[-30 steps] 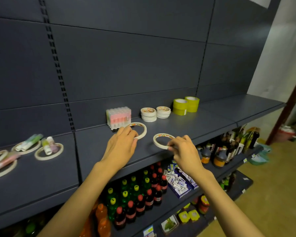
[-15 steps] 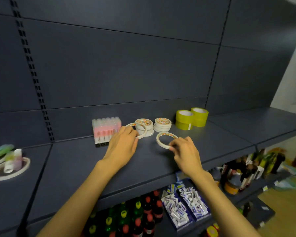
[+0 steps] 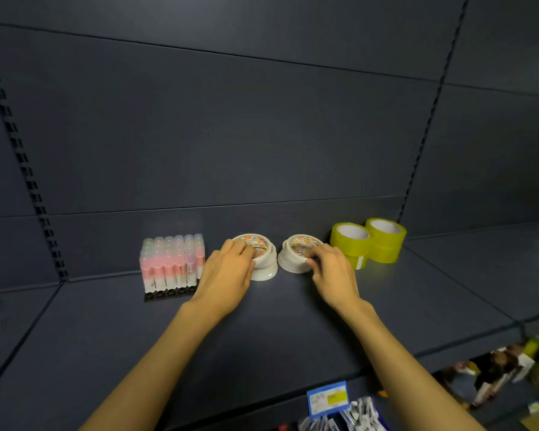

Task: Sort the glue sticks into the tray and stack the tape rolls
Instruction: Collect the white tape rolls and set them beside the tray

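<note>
On shelf [image 3: 293,321]: stacking step. Left hand [image 3: 227,275] pinching thin roll onto left tape stack [image 3: 263,259]; right hand [image 3: 333,269] same at right tape stack [image 3: 294,259]. Next probably: square edges, release.

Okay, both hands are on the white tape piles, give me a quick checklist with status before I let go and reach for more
1. Left hand on the left white tape stack: ok.
2. Left stack squared up: not ok, the upper rolls sit offset from the bottom one.
3. Right hand on the right white tape stack: ok.
4. Right stack squared up: cannot tell, the hand covers its front.
5. Yellow tape rolls clear of the right stack: ok.
6. Glue sticks standing upright in the tray: ok.
</note>
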